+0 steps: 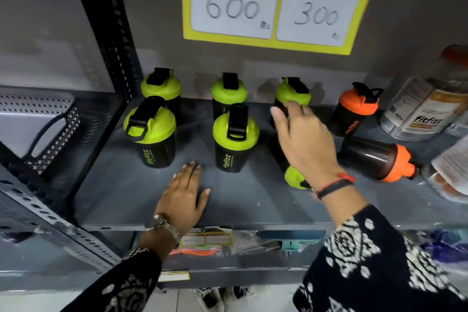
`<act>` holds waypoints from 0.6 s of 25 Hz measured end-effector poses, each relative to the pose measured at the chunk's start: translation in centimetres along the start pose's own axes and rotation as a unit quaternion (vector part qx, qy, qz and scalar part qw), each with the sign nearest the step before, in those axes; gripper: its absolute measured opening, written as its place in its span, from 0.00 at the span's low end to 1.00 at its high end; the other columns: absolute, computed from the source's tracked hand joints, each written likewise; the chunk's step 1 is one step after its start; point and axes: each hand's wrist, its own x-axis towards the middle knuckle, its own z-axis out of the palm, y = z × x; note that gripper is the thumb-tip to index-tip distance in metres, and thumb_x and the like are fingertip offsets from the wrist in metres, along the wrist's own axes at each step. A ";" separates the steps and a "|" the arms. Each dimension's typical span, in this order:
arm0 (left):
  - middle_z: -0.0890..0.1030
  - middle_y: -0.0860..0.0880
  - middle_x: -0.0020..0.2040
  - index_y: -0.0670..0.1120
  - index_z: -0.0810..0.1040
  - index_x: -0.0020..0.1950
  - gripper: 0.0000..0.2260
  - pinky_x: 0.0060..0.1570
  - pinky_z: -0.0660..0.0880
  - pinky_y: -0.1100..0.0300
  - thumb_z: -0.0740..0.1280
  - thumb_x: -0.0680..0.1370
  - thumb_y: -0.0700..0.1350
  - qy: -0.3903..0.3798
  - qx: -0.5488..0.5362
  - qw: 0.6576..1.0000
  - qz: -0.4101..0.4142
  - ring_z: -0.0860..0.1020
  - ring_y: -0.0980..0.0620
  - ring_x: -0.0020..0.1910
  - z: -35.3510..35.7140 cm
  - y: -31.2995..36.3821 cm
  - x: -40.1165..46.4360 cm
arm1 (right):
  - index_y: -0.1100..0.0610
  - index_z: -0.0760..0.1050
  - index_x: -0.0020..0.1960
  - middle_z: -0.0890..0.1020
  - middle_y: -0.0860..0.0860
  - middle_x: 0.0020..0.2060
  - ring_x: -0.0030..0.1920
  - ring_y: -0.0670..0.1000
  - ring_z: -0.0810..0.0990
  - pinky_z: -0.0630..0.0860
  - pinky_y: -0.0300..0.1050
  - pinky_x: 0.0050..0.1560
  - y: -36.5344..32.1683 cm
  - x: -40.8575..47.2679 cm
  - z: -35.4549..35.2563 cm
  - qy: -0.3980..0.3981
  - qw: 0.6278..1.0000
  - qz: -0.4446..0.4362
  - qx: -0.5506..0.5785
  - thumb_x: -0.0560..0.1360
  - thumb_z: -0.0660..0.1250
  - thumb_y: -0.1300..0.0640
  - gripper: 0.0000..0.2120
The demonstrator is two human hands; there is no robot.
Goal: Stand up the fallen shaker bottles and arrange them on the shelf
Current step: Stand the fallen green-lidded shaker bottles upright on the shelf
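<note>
Five green-lidded black shaker bottles stand upright on the grey shelf (121, 192): three at the back (160, 85) (229, 90) (295, 90) and two in front (149, 132) (235, 139). My right hand (302, 142) reaches over the shelf, its fingers curled on the lid of the back right green bottle and the thumb beside its body. Under my right wrist a green-lidded bottle (293, 176) lies on its side, mostly hidden. An orange-lidded bottle (355, 109) stands upright to the right. Another orange-lidded bottle (379, 159) lies on its side. My left hand (183, 197) rests flat on the shelf's front.
A yellow price sign (273, 0) hangs on the back wall. Supplement jars (420, 111) and packets (450, 167) crowd the shelf's right end. A perforated steel upright (109, 23) bounds the left side, with a mesh basket (43, 129) beyond it. Small packaged items (228, 238) lie on the shelf below.
</note>
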 end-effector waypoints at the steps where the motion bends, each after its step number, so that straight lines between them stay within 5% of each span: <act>1: 0.64 0.40 0.72 0.40 0.60 0.70 0.26 0.72 0.55 0.49 0.52 0.77 0.54 0.006 0.003 1.000 0.000 0.60 0.43 0.72 -0.1 1.0 -0.7 | 0.61 0.71 0.57 0.78 0.63 0.50 0.50 0.66 0.76 0.74 0.55 0.44 2.3 -1.2 -0.6 0.001 1.000 -0.008 0.017 0.77 0.54 0.47 0.20; 3: 0.72 0.38 0.67 0.38 0.67 0.66 0.28 0.67 0.63 0.44 0.47 0.75 0.56 0.018 0.020 0.999 0.030 0.69 0.40 0.67 0.1 3.3 -1.7 | 0.62 0.71 0.58 0.77 0.62 0.50 0.50 0.64 0.75 0.73 0.55 0.48 6.2 -3.7 -0.9 -0.036 0.998 -0.024 0.036 0.76 0.56 0.44 0.22; 7: 0.79 0.40 0.60 0.38 0.73 0.60 0.21 0.59 0.72 0.44 0.54 0.74 0.49 0.023 0.039 0.996 0.077 0.76 0.39 0.60 2.5 9.9 -0.7 | 0.61 0.72 0.54 0.78 0.58 0.46 0.44 0.61 0.76 0.76 0.54 0.46 11.5 -6.6 0.4 -0.111 0.988 -0.103 -0.019 0.69 0.60 0.37 0.29; 10: 0.72 0.38 0.66 0.37 0.68 0.64 0.20 0.66 0.62 0.42 0.62 0.75 0.44 0.016 0.016 0.998 0.056 0.68 0.38 0.67 5.0 12.5 1.2 | 0.60 0.72 0.50 0.79 0.57 0.43 0.40 0.59 0.78 0.78 0.50 0.40 13.1 -7.2 1.8 -0.098 0.987 -0.128 -0.014 0.65 0.69 0.39 0.27; 15: 0.61 0.39 0.72 0.38 0.59 0.69 0.24 0.73 0.51 0.51 0.60 0.77 0.45 0.010 0.004 1.000 0.002 0.58 0.43 0.73 7.0 13.1 3.4 | 0.58 0.73 0.44 0.79 0.55 0.37 0.34 0.57 0.78 0.77 0.45 0.33 13.9 -6.5 2.8 -0.067 0.979 -0.190 -0.015 0.69 0.66 0.46 0.16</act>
